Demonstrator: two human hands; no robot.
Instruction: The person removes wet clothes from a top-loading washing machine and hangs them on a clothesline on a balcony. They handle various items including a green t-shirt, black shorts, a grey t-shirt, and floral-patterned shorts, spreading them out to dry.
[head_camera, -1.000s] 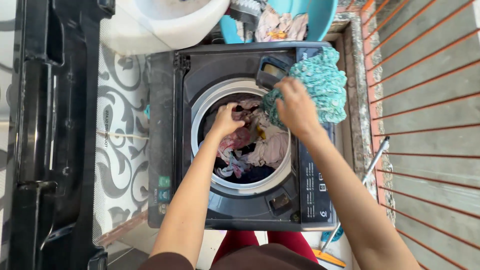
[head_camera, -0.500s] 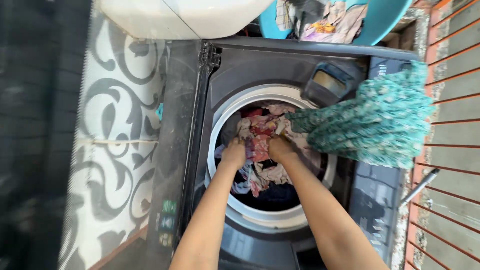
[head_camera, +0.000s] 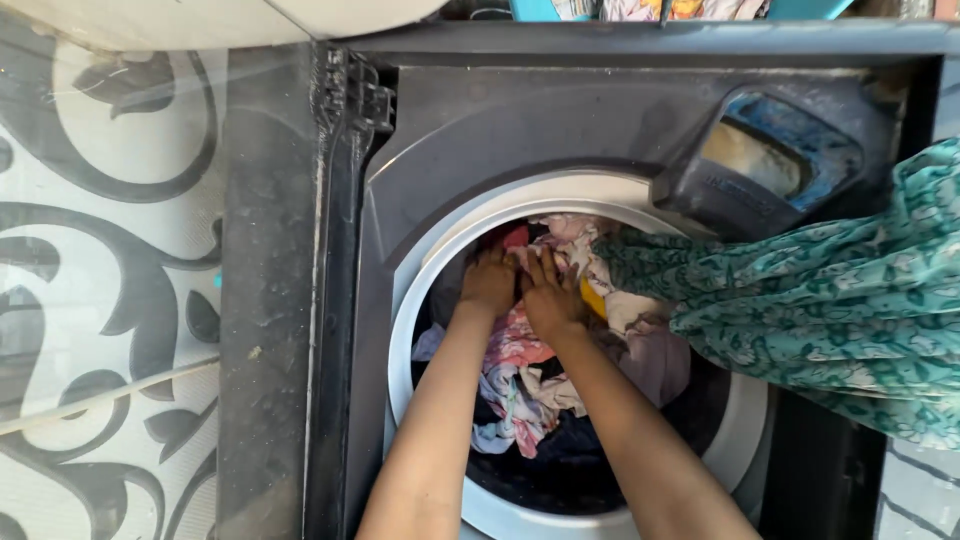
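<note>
**Two hands pressed into laundry inside top-loading drum**

Both hands are seen side by side, deep in the round white-rimmed drum (head_camera: 430, 262) of a dark grey top-loading washing machine (head_camera: 290, 300). The left hand (head_camera: 489, 283) and right hand (head_camera: 549, 296) rest palms down on a heap of mixed pink, white and dark clothes (head_camera: 515, 385); whether either grip is closed on fabric cannot be told. A teal patterned cloth (head_camera: 830, 300) is draped over the drum's right rim, trailing in beside the right hand. A dark detergent tray (head_camera: 775, 160) sits above it.
</note>
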